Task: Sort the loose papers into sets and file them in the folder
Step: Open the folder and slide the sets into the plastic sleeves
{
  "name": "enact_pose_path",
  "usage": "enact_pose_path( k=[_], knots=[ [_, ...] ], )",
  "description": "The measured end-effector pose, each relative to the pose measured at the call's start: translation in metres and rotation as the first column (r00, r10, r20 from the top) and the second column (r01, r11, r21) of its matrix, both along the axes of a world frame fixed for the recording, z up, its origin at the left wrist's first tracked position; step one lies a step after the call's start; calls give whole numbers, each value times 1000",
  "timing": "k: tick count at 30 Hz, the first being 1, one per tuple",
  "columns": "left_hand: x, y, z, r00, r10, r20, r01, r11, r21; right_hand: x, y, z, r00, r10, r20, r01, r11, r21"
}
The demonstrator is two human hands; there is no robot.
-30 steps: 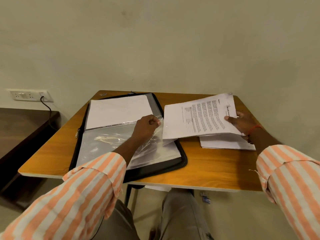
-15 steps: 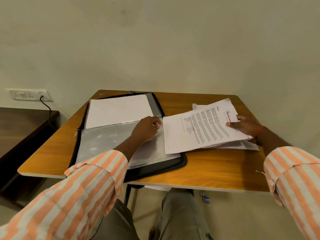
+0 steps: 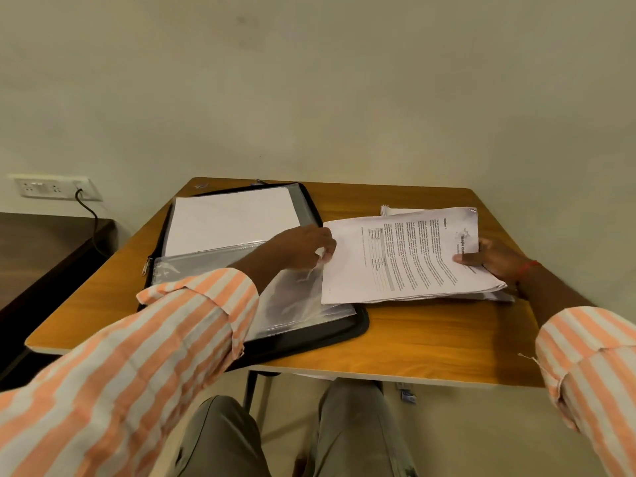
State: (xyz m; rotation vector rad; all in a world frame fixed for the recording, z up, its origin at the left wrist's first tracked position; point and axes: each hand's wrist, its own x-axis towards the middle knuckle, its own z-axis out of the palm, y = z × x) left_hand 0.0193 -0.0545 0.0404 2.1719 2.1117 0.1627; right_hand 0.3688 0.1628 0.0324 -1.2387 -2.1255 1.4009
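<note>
Gripping the stack of printed papers (image 3: 402, 259) at its right end, your right hand (image 3: 495, 263) has its thumb pressed on the top sheet and its fingers tucked beneath. The stack spreads over the right half of the counter (image 3: 430, 349), its left edge overlapping the right rim of the open black folder (image 3: 344, 335). It covers most of a second pile (image 3: 392, 210) of white sheets, whose far corner shows behind it. Your left hand (image 3: 303, 249) reaches over the folder with its fingers curled, pinching the open edge of the clear sleeve (image 3: 292, 304) just beside the stack's left edge. The folder lies flat on the left half of the counter, and a blank white sheet (image 3: 234, 222) fills its far page. On the wall to the left, a cable (image 3: 97, 222) hangs from a wall socket (image 3: 51, 189).
</note>
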Motion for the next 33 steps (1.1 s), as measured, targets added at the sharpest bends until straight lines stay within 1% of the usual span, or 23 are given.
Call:
enact_pose_path(
  k=[3, 9, 12, 14, 17, 21, 26, 28, 30, 33],
  knots=[
    [-3, 1, 7, 999, 22, -35, -23, 999, -29, 0, 2, 0, 1000, 12, 26, -13, 1000, 12],
    [-11, 8, 17, 995, -19, -101, 17, 1000, -21, -3, -4, 8, 1000, -8, 30, 8, 1000, 0],
    [-20, 12, 20, 994, -1, -107, 6, 999, 42, -5, -5, 12, 999, 19, 51, -20, 1000, 23],
    [-24, 15, 22, 995, 12, -97, -5, 997, 78, -5, -7, 15, 999, 8, 40, -8, 1000, 15],
    [-30, 19, 25, 998, 42, -41, -37, 993, 112, -7, -14, 21, 1000, 13, 11, -13, 1000, 13],
    [-35, 24, 28, 998, 58, -10, -56, 989, 138, -16, -20, 30, 999, 33, 1, -33, 999, -32],
    [-38, 25, 28, 997, 67, -28, -61, 983, 174, -29, -14, 38, 997, 77, -19, -78, 995, -62],
    [-40, 25, 29, 996, 93, -13, -89, 979, 183, -31, -10, 41, 996, 91, -11, -91, 992, -87],
    [-43, 26, 30, 992, 128, 0, -126, 975, 185, -29, 0, 40, 994, 106, -37, -110, 987, -115],
    [-45, 29, 32, 988, 153, 9, -152, 969, 195, -25, 8, 34, 991, 120, -57, -129, 972, -194]
  ],
)
